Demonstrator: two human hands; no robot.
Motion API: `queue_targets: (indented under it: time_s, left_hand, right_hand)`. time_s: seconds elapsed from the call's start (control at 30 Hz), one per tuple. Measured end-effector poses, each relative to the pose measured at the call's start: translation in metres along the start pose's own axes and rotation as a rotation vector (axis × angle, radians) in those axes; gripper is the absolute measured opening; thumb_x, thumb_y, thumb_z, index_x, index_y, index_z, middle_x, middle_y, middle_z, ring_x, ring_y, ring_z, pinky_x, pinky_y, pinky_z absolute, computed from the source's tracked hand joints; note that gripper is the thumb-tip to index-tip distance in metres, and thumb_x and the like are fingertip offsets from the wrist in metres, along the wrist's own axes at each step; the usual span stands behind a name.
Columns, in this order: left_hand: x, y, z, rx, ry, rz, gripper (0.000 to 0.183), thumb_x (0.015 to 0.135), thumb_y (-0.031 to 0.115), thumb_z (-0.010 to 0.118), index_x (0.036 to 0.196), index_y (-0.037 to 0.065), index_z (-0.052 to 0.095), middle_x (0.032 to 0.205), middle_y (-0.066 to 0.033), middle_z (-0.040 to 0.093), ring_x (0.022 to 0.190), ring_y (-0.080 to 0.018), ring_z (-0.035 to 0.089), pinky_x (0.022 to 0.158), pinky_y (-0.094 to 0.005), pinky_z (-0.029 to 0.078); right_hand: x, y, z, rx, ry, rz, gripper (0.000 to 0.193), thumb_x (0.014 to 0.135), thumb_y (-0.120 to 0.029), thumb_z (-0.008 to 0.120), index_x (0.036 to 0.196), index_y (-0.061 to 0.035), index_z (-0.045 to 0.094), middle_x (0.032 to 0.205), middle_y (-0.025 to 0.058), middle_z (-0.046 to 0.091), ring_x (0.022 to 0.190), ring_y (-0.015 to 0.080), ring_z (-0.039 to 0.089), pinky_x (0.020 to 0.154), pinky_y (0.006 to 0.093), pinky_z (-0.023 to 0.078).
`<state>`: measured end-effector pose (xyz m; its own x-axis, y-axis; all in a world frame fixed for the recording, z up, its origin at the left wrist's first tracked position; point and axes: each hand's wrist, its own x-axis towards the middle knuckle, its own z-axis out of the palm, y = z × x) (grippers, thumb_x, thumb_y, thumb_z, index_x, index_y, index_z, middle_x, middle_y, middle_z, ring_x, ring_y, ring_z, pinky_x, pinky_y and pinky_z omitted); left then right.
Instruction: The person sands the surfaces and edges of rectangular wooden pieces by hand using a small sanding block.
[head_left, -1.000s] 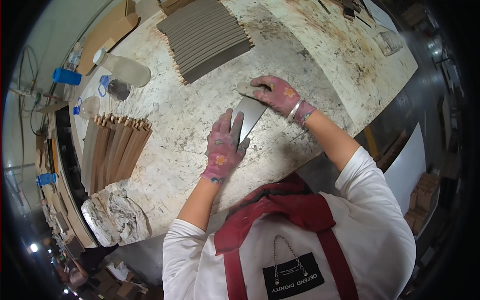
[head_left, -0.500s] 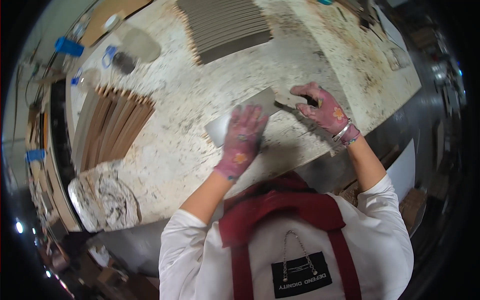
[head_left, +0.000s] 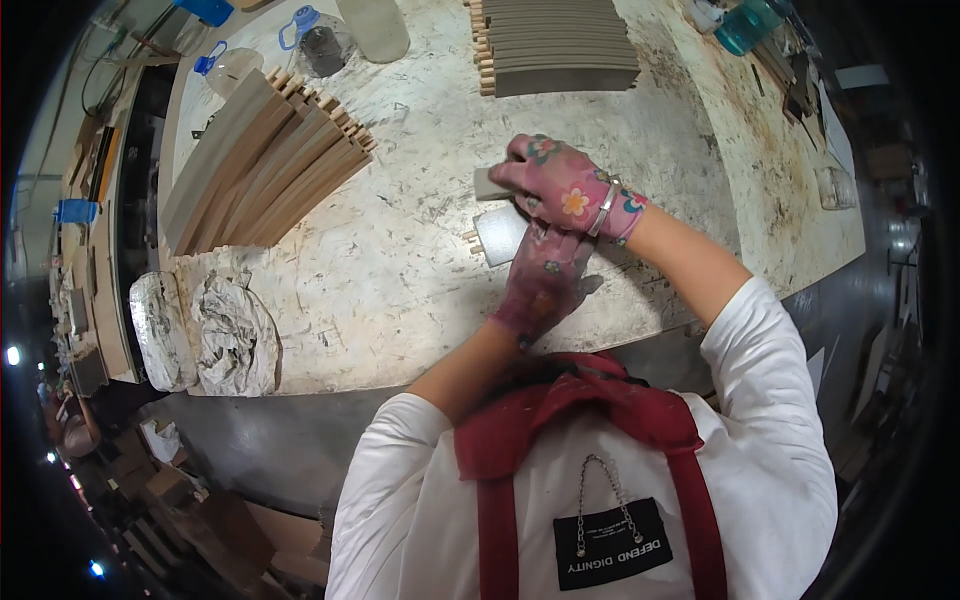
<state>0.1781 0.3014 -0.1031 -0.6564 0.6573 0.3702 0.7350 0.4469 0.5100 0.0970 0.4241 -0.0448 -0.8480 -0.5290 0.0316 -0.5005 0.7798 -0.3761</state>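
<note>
Both my hands wear pink flowered gloves and meet over the near part of the table. A flat grey slat [head_left: 499, 236] with small wooden dowels sticking out of its left end lies under them. My left hand [head_left: 543, 278] is closed on this slat from the near side, its fingertips partly hidden by the other hand. Just above, my right hand [head_left: 565, 188] is closed on a small pale grey flat piece [head_left: 491, 183], whose kind I cannot make out. That piece is beside the slat's far edge.
A fan of brown slats with dowel ends [head_left: 270, 165] lies to the left, a stack of dark grey slats [head_left: 560, 75] at the back. Plastic jugs [head_left: 325, 50] stand back left; a crumpled whitish cloth [head_left: 235, 335] is at the near left corner of the worn table [head_left: 400, 340].
My right hand has moved left with the pale piece and now crosses over my left hand. My left hand has gone from lying flat to gripping the slat. The view has shifted.
</note>
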Motion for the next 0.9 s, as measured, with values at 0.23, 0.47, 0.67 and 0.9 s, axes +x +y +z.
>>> queue_targets:
  time_s: [0.23, 0.47, 0.67, 0.9]
  left_hand:
    - [-0.016, -0.006, -0.021, -0.026, -0.220, -0.133, 0.050, 0.082, 0.032, 0.070, 0.126, 0.011, 0.060, 0.126, -0.0131, 0.061, 0.119, -0.0326, 0.055, 0.102, -0.0476, 0.040]
    - [-0.019, -0.006, -0.030, 0.106, -0.183, 0.047, 0.069, 0.079, 0.028, 0.074, 0.138, 0.004, 0.047, 0.142, -0.0148, 0.045, 0.133, -0.0365, 0.041, 0.110, -0.0507, 0.033]
    - [0.011, 0.002, -0.029, 0.074, -0.178, -0.027, 0.078, 0.075, 0.032, 0.078, 0.139, 0.001, 0.045, 0.146, -0.0186, 0.042, 0.137, -0.0385, 0.037, 0.112, -0.0530, 0.030]
    - [0.007, -0.027, -0.046, 0.210, -0.115, -0.154, 0.077, 0.076, 0.033, 0.077, 0.136, -0.003, 0.045, 0.137, -0.0243, 0.047, 0.131, -0.0419, 0.041, 0.112, -0.0511, 0.029]
  right_hand:
    - [-0.016, -0.036, 0.026, 0.286, 0.072, 0.218, 0.036, 0.079, -0.023, 0.067, 0.113, -0.0109, 0.064, 0.109, 0.0221, 0.060, 0.101, 0.0384, 0.061, 0.087, 0.0451, 0.051]
    - [-0.112, 0.051, -0.019, 0.079, 0.267, 0.550, 0.035, 0.082, -0.015, 0.066, 0.116, -0.0076, 0.064, 0.103, 0.0168, 0.064, 0.095, 0.0368, 0.063, 0.085, 0.0417, 0.053]
    - [-0.107, 0.039, -0.006, 0.559, 0.699, 0.530, 0.035, 0.087, -0.024, 0.068, 0.117, -0.0054, 0.064, 0.115, 0.0162, 0.060, 0.104, 0.0288, 0.063, 0.087, 0.0353, 0.052]
    - [-0.054, 0.043, 0.062, 0.822, 0.853, 0.379, 0.040, 0.089, -0.021, 0.069, 0.125, -0.0053, 0.062, 0.122, 0.0095, 0.057, 0.105, 0.0199, 0.059, 0.088, 0.0314, 0.050]
